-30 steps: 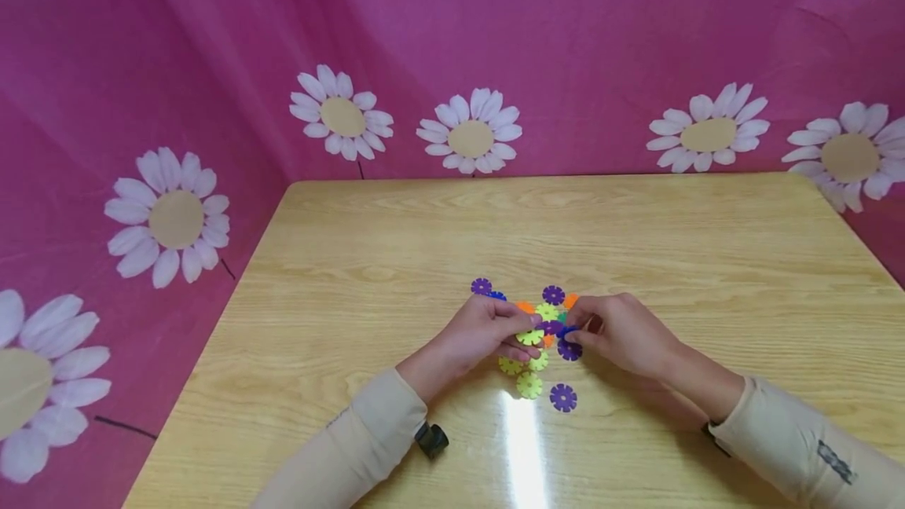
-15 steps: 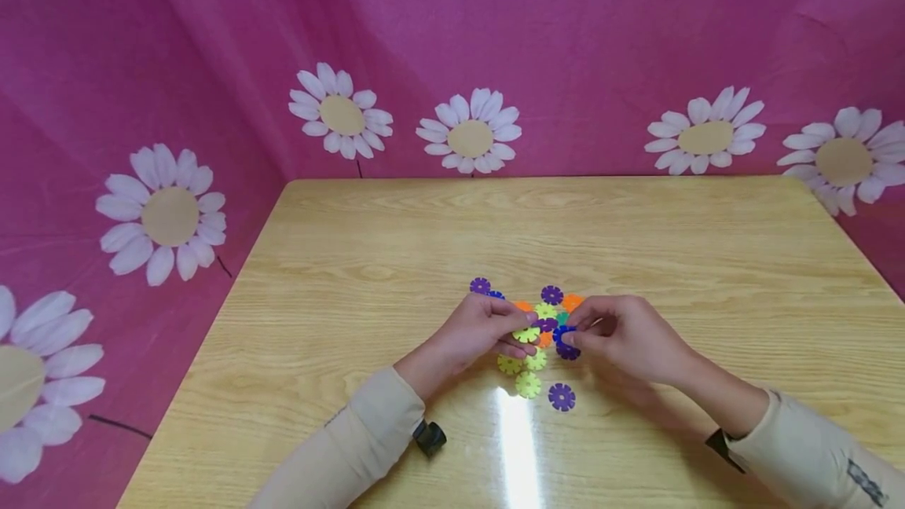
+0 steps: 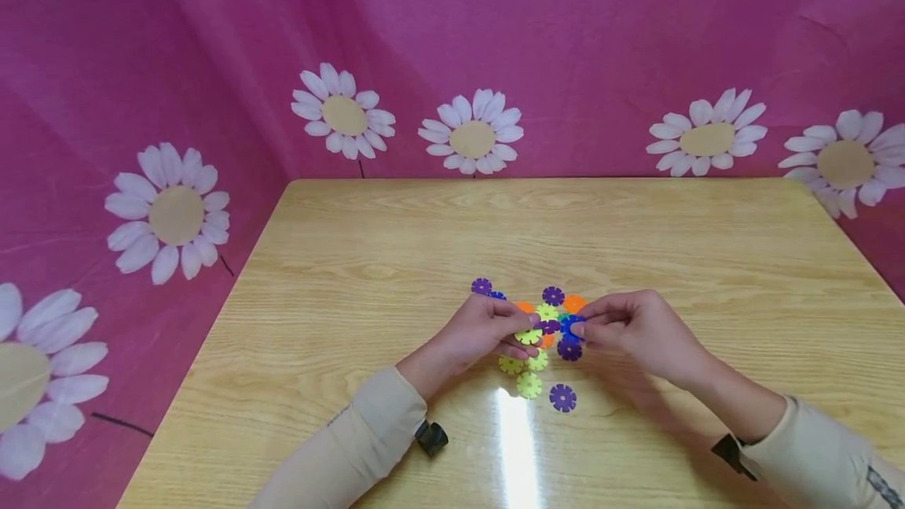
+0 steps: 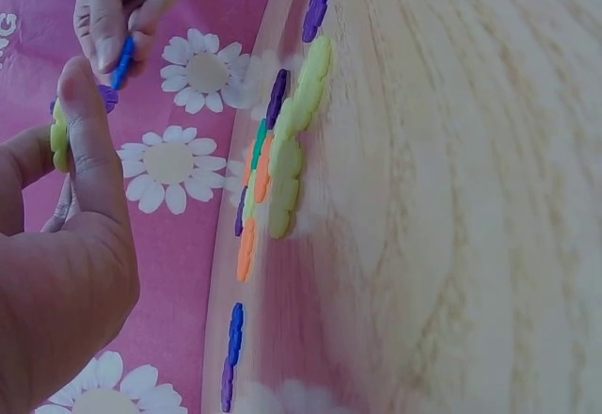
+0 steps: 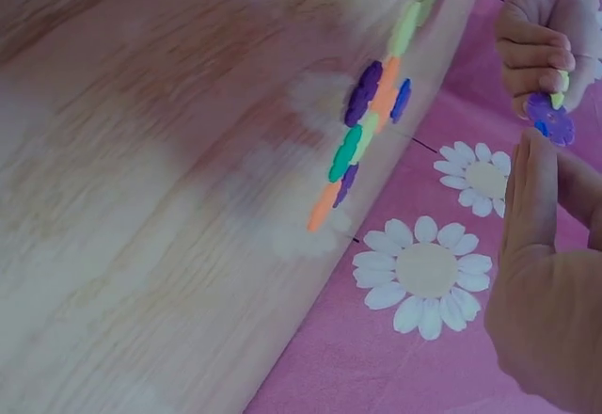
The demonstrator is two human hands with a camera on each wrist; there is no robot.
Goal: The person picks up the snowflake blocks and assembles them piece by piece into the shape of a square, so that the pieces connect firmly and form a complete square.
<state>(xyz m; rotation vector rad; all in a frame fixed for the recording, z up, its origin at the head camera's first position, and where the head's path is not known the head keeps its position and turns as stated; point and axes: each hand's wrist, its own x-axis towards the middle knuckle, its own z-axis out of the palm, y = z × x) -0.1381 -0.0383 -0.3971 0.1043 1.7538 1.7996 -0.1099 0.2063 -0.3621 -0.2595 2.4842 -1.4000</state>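
My left hand (image 3: 477, 334) pinches a yellow-green notched disc (image 3: 527, 336) joined to a purple notched disc (image 3: 547, 327), held above the table. Facing it, my right hand (image 3: 646, 336) pinches a blue notched disc (image 3: 569, 326) between thumb and fingers, close to the purple one. In the left wrist view the blue disc (image 4: 123, 62) stands edge-on just beyond the left thumb. The right wrist view shows the purple disc (image 5: 550, 119) at right angles to the yellow-green disc (image 5: 561, 90); the right fingers mostly hide the blue disc there.
Loose notched discs lie flat below the hands: several yellow-green ones (image 3: 529, 385), several purple ones (image 3: 563, 397), orange ones (image 3: 575, 303) and a green one (image 4: 259, 144). The wooden table (image 3: 396, 242) meets a pink flowered cloth (image 3: 580, 38) at its far and left edges.
My right hand has turned and drawn slightly to the right, tilting the blue disc so more of its face shows. My left hand stays nearly still with its joined discs.
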